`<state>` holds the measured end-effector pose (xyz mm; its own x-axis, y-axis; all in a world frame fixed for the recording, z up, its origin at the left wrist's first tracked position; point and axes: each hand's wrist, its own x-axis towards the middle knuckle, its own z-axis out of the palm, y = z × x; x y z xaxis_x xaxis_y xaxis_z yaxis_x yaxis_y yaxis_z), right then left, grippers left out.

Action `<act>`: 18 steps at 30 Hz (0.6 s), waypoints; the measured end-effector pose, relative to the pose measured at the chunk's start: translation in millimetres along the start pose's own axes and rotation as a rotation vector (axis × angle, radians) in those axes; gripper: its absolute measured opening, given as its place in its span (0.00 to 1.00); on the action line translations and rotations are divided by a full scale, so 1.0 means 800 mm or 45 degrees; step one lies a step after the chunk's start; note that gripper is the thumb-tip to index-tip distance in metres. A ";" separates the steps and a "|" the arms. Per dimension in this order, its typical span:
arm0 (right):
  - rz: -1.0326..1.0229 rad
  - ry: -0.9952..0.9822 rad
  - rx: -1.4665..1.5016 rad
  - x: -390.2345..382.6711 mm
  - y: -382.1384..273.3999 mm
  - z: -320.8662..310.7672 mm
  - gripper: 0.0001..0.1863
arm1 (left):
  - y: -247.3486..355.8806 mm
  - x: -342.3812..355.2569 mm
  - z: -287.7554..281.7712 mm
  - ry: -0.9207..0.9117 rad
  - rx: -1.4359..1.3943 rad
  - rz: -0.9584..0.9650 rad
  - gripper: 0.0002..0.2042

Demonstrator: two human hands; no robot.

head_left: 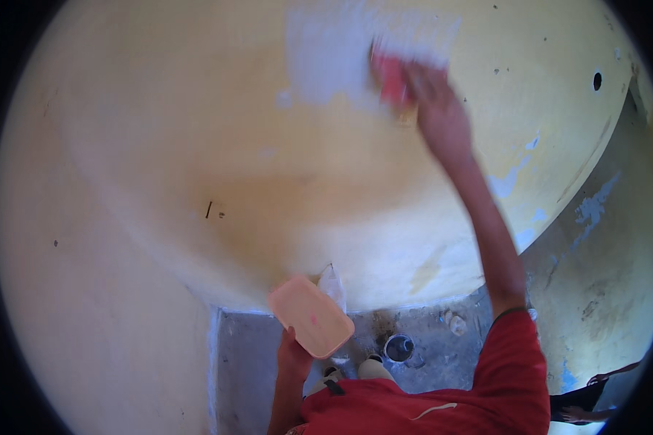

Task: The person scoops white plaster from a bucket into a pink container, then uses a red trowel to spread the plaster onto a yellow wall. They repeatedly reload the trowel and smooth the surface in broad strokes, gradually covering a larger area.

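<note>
A red-handled flat scraper (392, 78) is clenched in the right hand (437, 109) against the yellow plastered wall (159, 145), beside a white patch (334, 58), while a pink rectangular plastic tray (311, 316) is gripped by the left hand (294, 355) low before that wall, apparently as a ready supply.

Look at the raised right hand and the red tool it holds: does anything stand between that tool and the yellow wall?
Nothing visible does. The right hand presses the red tool straight onto the yellow wall, at the edge of the white patch. The left hand holds a pink tray low down, well clear.
</note>
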<state>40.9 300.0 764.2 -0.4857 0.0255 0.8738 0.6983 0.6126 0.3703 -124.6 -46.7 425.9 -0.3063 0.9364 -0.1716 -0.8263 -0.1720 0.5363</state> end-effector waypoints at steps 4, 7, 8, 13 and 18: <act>0.049 -0.345 0.022 -0.145 -0.092 0.003 0.29 | -0.009 0.009 0.003 -0.041 0.003 -0.022 0.33; 0.127 -0.302 0.221 -0.116 -0.065 -0.012 0.28 | -0.005 0.007 0.002 0.009 0.025 -0.090 0.33; 0.100 -0.139 0.152 -0.075 -0.048 -0.019 0.26 | -0.002 0.006 0.004 0.005 0.027 -0.088 0.33; -0.077 0.190 -0.091 0.093 0.013 -0.020 0.26 | -0.003 0.006 0.000 -0.008 0.031 -0.056 0.33; -0.001 -0.211 -0.150 -0.085 -0.063 0.048 0.32 | -0.014 0.018 -0.005 -0.034 -0.091 -0.105 0.32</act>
<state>18.4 298.1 673.8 -0.5594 0.1610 0.8131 0.7500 0.5161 0.4137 -121.9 -32.5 414.2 -0.2240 0.9559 -0.1898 -0.8799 -0.1146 0.4611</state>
